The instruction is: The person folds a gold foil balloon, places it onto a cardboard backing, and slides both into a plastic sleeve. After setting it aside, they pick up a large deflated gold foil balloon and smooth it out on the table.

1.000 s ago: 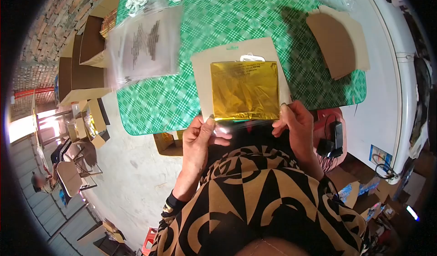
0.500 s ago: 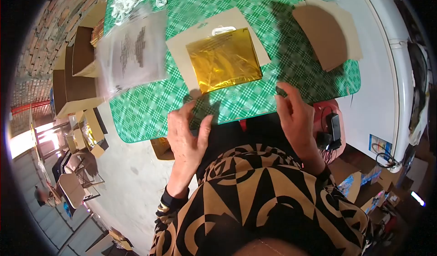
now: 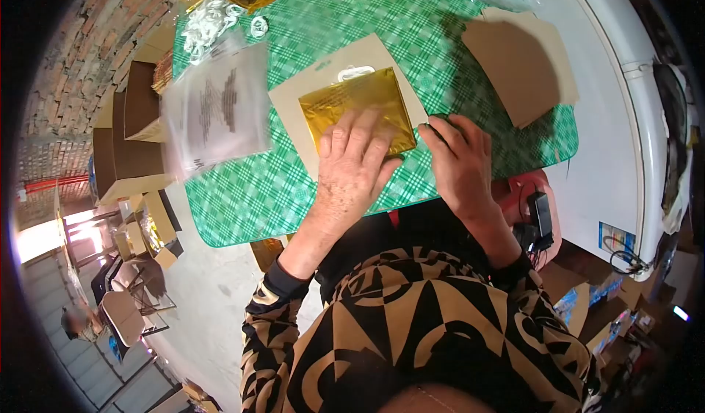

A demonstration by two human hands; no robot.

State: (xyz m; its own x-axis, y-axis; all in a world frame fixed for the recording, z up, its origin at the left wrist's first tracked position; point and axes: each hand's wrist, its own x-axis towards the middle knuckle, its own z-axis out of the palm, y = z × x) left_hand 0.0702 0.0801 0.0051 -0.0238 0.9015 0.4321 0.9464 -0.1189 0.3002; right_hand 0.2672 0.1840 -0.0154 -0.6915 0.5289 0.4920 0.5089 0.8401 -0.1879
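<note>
We seemingly smooth the gold packet [image 3: 352,97], left hand [image 3: 352,164] unclenched; four-o'clock right hand [image 3: 463,159], grip unclear. Next calls for evenness.

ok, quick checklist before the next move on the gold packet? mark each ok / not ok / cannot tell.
1. Gold packet on the cardboard sheet: ok, it lies on top.
2. Packet square to the sheet: not ok, its edges look askew to the sheet's.
3. Left hand on the packet: ok, palm down, fingers spread over it.
4. Right hand gripping the sheet: cannot tell, fingertips are at its right corner but contact is unclear.
5. White loop visible: ok, at the packet's far edge.
6. Cardboard stack apart from the sheet: ok, tablecloth shows between them.
</note>
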